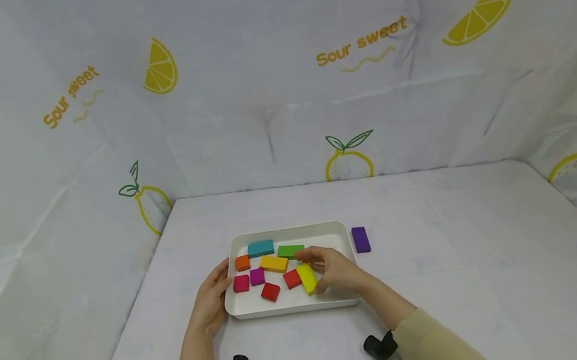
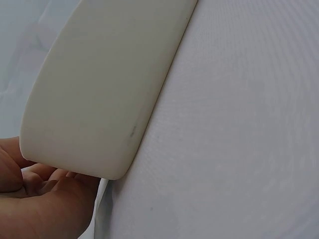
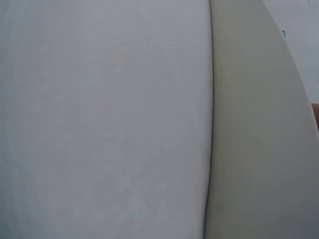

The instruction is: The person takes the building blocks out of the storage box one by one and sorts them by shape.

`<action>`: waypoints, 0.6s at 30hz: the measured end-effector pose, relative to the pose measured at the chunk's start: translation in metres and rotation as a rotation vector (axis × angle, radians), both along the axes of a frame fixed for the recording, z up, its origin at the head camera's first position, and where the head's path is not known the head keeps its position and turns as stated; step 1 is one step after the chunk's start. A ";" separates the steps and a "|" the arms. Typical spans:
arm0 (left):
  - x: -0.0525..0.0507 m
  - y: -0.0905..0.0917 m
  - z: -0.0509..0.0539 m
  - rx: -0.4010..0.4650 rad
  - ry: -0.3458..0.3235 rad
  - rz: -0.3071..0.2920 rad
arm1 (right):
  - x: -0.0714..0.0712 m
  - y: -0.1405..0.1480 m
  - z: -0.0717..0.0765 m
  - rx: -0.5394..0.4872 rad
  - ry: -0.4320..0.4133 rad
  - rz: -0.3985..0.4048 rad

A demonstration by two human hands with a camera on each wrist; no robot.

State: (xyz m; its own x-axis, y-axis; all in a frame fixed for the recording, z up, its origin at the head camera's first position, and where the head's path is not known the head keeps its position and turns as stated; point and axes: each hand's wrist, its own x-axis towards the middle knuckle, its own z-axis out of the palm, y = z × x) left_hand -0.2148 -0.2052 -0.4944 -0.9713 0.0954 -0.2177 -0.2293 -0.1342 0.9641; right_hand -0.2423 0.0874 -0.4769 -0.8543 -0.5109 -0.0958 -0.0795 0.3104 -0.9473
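Observation:
A white tray holds several coloured blocks. My left hand grips the tray's left side, the thumb at the rim and the fingers along the outer wall. In the left wrist view, those fingers curl against the end of the tray. Inside the tray, my right hand bends over a yellow block, with the thumb at its near end and the fingers at its far end. A red block lies just left of it, and a green block lies behind, close to the index fingertip. The right wrist view hides this grasp.
A purple block lies on the white table outside the tray's right side. Teal, orange, amber, magenta, pink and red blocks lie in the tray. A lemon-print sheet hangs behind the table.

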 end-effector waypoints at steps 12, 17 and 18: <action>0.001 0.002 0.002 -0.016 -0.006 0.003 | 0.003 -0.002 0.002 0.065 -0.041 -0.063; 0.002 0.001 0.001 -0.048 0.003 0.001 | 0.004 -0.003 0.003 0.077 -0.054 -0.074; 0.002 0.001 0.001 -0.051 0.004 0.002 | 0.004 -0.003 0.003 0.079 -0.055 -0.074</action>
